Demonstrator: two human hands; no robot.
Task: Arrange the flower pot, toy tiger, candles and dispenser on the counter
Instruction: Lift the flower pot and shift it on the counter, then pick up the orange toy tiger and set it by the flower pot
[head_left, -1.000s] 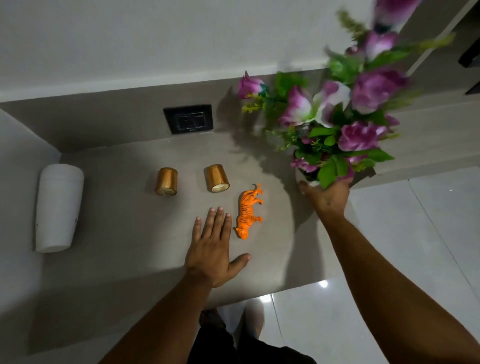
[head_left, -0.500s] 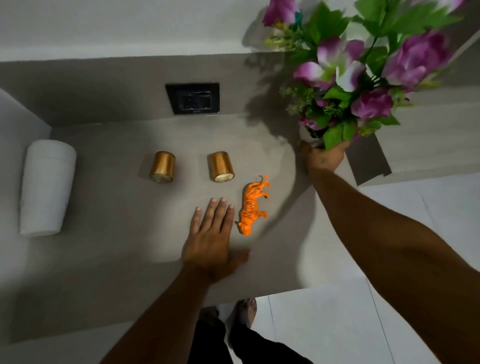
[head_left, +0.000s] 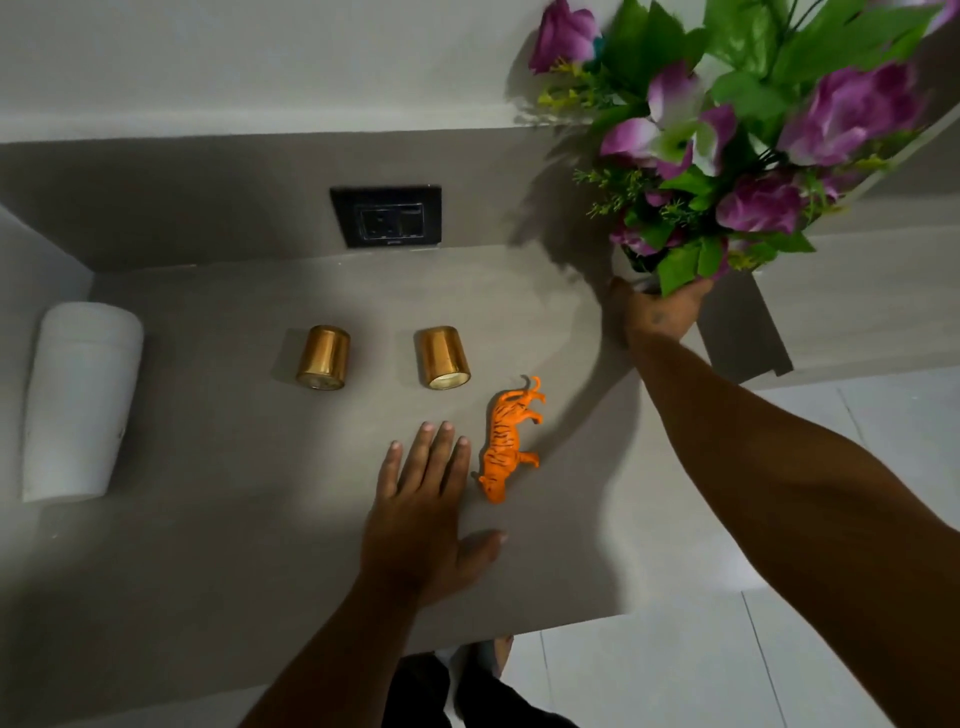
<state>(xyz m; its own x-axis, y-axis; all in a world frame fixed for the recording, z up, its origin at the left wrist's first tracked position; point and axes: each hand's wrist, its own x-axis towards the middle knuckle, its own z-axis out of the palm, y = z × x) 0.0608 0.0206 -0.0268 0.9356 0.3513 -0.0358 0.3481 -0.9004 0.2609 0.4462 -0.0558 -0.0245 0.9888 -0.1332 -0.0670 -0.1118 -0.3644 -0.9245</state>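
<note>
Pot is travelling toward the back right of the counter; left hand is staying put.

We are carrying the flower pot (head_left: 636, 270) in our right hand (head_left: 655, 312), fingers wrapped round its white base; over the last second it is moving from beside the toy tiger (head_left: 506, 441) out toward 1 o'clock, near the right end of the counter (head_left: 208, 545), and we cannot tell whether it is touching down yet. Our left hand (head_left: 426, 514) is resting flat at 6 o'clock, fingers spread and holding nothing, unchanged. The tiger is lying on its side just right of those fingertips. The two candles (head_left: 322, 358) (head_left: 443, 357) are standing at 11 and 12 o'clock, unmoved; the white dispenser (head_left: 78, 400) is lying at 9 o'clock. We judge the pot's placement to be nearly finished, the rest still to be arranged.
</note>
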